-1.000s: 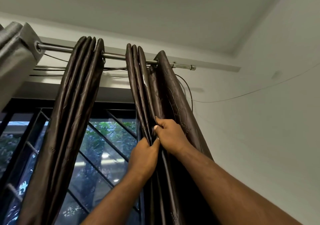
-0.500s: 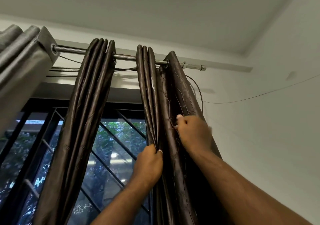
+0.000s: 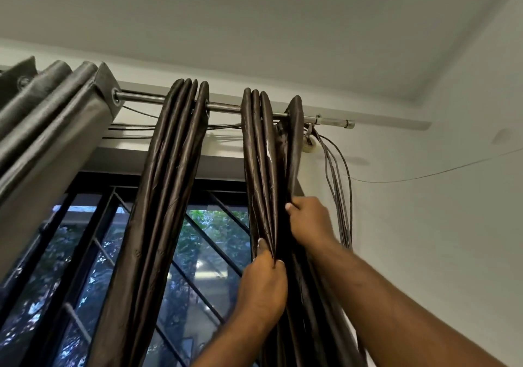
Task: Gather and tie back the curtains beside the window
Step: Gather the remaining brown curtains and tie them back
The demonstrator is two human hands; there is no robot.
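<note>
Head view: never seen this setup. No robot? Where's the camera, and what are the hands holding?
No machine here: a person works bare-handed, and the single camera sits on their head, looking up at the window. The left hand pinches the gathered pleats of the dark brown curtain; the right hand, higher and nearer the wall, grips the fold beside them. The curtain hangs from a metal rod. A second brown bundle and a grey curtain hang further left, untouched. Behind is a black-framed window; loose cables dangle by the wall. No tie-back is visible.
</note>
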